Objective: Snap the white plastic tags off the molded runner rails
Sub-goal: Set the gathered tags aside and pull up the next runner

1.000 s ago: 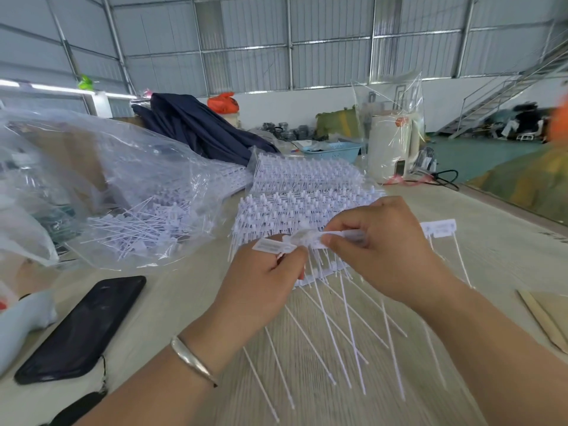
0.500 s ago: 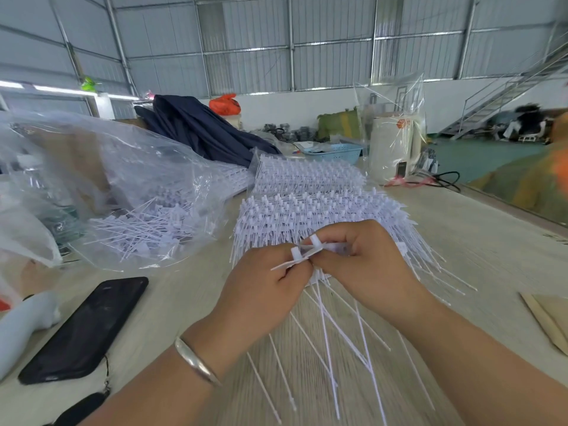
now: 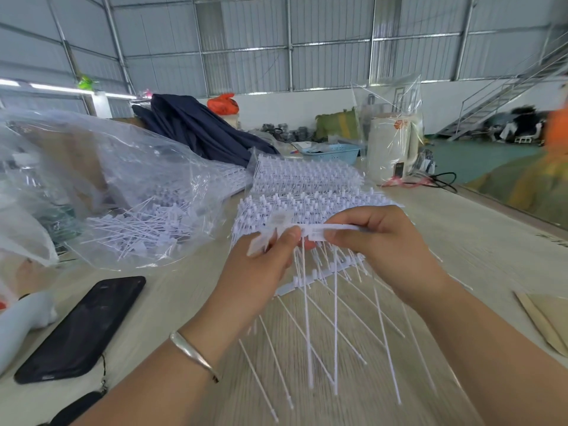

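Holding one runner rail (image 3: 330,231) of white tags (image 3: 307,318) above the table (image 3: 461,241), centre of view, thin tails hanging down and blurred; count of tags not tellable. Left hand (image 3: 255,272) pinching a tag head at the rail's left end between thumb and curled fingers; right hand (image 3: 384,244) with fingers curled round the rail's right part. Just behind, two stacks of uncut rails (image 3: 307,192). At left, one clear bag (image 3: 129,192) with loose snapped tags inside. One black phone (image 3: 83,327) near the left table edge. One silver bracelet (image 3: 193,355) on the left wrist. No readable writing anywhere. Bare tabletop to the right of the hands.
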A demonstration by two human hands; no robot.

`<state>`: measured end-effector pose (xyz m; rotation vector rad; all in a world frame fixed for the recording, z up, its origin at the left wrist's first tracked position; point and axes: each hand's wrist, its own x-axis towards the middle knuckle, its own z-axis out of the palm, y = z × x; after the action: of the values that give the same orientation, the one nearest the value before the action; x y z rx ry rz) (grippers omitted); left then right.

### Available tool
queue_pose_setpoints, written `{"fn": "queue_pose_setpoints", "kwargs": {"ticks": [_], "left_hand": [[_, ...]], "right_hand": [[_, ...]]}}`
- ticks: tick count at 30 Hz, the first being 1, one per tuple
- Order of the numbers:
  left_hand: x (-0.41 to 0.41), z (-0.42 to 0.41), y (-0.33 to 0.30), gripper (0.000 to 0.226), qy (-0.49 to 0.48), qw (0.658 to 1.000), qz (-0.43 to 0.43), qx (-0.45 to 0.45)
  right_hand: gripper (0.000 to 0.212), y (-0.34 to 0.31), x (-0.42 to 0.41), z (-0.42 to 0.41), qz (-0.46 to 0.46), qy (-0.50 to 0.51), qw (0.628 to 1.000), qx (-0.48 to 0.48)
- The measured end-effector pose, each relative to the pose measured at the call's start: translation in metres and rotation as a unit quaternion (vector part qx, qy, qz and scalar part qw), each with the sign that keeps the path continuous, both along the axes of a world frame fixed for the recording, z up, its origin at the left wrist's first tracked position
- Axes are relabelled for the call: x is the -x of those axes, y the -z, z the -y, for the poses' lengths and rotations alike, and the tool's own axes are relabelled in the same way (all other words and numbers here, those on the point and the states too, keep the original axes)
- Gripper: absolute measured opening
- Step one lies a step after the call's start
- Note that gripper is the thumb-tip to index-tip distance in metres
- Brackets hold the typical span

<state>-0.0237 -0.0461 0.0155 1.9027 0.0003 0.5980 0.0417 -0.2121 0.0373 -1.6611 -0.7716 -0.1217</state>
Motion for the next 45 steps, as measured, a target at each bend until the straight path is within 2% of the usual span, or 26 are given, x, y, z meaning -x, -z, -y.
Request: {"fn": "queue_pose_setpoints", "kwargs": {"ticks": [4,7,14,17,21,26,30,34,39,45], "left_hand": [[0.001,-0.001,-0.004,0.029,0.094,0.983,-0.038,0.15],[0.002,0.0,-0.005,0.028,0.135,0.975,-0.048,0.171],[0.001,-0.006,-0.004,0.029,0.148,0.978,-0.079,0.127],[0.0,-0.01,-0.003,0.028,0.118,0.984,-0.104,0.084],[-0.002,-0.011,-0.003,0.03,0.082,0.987,-0.134,0.024],[-0.001,-0.008,-0.007,0.042,0.138,0.976,-0.168,0.026],[-0.001,-0.011,-0.008,0.037,0.215,0.958,-0.182,0.054],[-0.002,-0.015,-0.008,0.037,0.289,0.936,-0.182,0.083],[0.0,-0.019,-0.009,0.031,0.321,0.926,-0.188,0.066],[0.002,-0.021,-0.01,0.031,0.325,0.924,-0.2,0.025]], "right_hand": [[0.01,-0.001,-0.004,0.003,-0.004,-0.023,0.999,0.028],[0.007,-0.004,-0.005,0.006,-0.009,-0.044,0.999,0.023],[0.007,-0.005,-0.007,0.01,0.006,-0.047,0.997,0.063],[0.006,-0.005,-0.007,0.011,0.016,-0.041,0.994,0.096],[0.004,-0.005,-0.005,0.011,0.082,0.013,0.982,0.167],[0.018,-0.008,0.0,0.009,0.16,0.038,0.96,0.225],[0.005,-0.009,-0.002,0.012,0.104,0.011,0.98,0.168],[0.008,-0.011,-0.004,0.016,0.026,-0.041,0.993,0.109],[0.009,-0.016,-0.002,0.02,0.021,-0.108,0.984,0.138],[0.015,-0.018,-0.002,0.023,0.027,-0.137,0.973,0.182]]}}
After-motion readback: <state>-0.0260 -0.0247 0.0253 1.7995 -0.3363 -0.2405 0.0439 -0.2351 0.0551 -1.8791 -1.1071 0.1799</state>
